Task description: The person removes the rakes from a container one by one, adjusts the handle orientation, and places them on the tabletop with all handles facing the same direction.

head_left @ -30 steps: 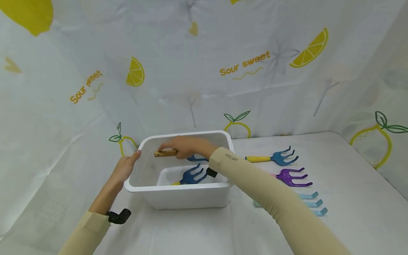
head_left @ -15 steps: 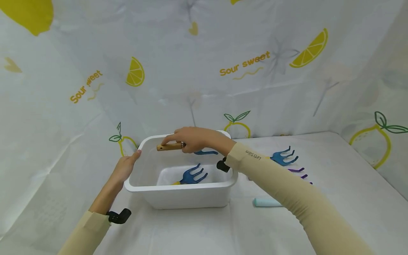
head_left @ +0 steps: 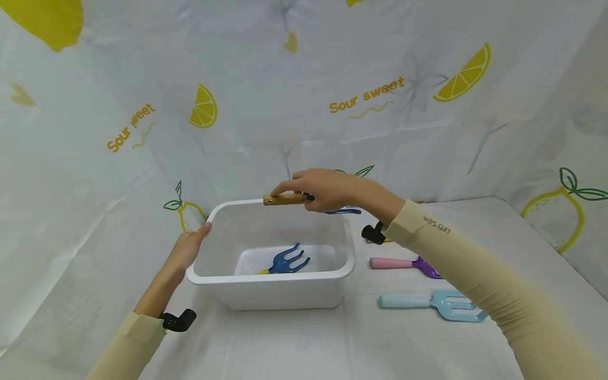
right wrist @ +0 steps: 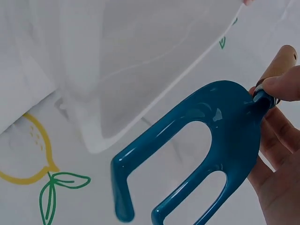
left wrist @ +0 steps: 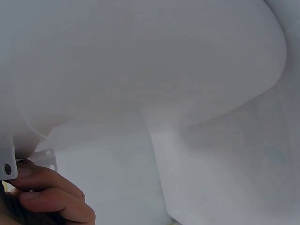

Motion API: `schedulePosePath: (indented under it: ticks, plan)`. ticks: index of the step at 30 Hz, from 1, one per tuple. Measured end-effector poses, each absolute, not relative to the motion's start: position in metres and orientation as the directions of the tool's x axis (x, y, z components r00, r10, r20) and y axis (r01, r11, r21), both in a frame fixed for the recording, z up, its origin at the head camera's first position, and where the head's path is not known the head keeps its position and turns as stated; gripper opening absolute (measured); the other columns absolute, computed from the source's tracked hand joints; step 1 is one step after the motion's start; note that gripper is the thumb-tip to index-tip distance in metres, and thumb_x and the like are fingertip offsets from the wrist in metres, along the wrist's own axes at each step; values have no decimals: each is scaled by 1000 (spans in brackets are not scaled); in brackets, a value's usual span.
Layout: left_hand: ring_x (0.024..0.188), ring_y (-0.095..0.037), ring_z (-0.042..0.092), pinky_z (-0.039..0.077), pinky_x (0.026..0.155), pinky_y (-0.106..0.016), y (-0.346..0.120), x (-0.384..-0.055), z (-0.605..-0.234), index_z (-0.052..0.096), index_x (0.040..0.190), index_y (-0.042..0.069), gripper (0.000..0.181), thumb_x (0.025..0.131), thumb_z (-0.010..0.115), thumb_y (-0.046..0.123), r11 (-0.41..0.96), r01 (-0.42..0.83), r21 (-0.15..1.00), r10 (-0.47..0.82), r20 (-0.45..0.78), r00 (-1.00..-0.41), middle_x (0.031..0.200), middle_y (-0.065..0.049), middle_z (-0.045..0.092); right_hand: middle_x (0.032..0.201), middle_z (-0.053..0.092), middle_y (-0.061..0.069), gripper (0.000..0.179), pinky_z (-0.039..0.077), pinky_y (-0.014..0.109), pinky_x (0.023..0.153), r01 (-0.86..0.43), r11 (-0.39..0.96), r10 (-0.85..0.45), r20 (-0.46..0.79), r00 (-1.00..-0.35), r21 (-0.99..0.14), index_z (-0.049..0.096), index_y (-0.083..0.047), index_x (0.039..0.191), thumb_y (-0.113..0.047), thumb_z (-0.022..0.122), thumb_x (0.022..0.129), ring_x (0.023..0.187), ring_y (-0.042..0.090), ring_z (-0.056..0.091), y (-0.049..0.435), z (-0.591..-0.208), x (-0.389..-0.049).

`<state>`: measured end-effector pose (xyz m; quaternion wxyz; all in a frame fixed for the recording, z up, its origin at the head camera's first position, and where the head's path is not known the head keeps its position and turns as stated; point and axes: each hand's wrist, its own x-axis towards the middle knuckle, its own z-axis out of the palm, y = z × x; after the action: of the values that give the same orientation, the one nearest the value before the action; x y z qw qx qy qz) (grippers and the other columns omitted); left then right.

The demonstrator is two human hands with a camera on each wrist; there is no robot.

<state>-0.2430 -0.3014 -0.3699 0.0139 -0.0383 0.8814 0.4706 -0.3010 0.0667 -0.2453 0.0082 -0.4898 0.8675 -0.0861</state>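
Observation:
My left hand (head_left: pixel 187 252) holds the left rim of a white plastic tub (head_left: pixel 280 293); in the left wrist view its curled fingers (left wrist: pixel 56 199) show beneath the rim. My right hand (head_left: pixel 332 189) grips a hand rake by its wooden handle (head_left: pixel 282 199), over the tub's back right rim. The rake's blue pronged head (right wrist: pixel 234 124) fills much of the right wrist view, its bent tines pointing away from the palm. Inside the tub lies another blue hand rake (head_left: pixel 285 262) with a yellow handle, mostly hidden by the front wall.
Right of the tub, a purple hand rake (head_left: pixel 425 267) with a pink handle and a light blue garden fork (head_left: pixel 446 305) lie on the white cloth (head_left: pixel 375 348). My right forearm covers part of them. A lemon-print sheet (head_left: pixel 266 105) hangs behind.
My right hand has lifted the wooden-handled rake up and to the right, from inside the tub to over its back right rim. The left hand stays on the rim.

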Motion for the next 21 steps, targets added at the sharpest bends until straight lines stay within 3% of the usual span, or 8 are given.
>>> schedulePosePath:
  ticks: [13,21]
  plan:
    - [90,-23,77,62,69,-32,-301,-244,-370,61,135,-7,80,107,33,64,555,-87,827,-59,-65,-996,122,-26,73,103,63,-4,70,50,33,77,-818,563,-816,73,-573,-119,51,-42,148,-1,60,93,89,16,58,126,-245,-295]
    - [94,-26,78,63,71,-34,-301,-244,-371,57,139,-5,83,106,33,66,548,-88,832,-59,-66,-996,126,-28,70,108,67,-2,73,53,36,80,-779,617,-778,67,-625,-110,50,-41,149,1,64,91,96,19,61,160,-251,-300]
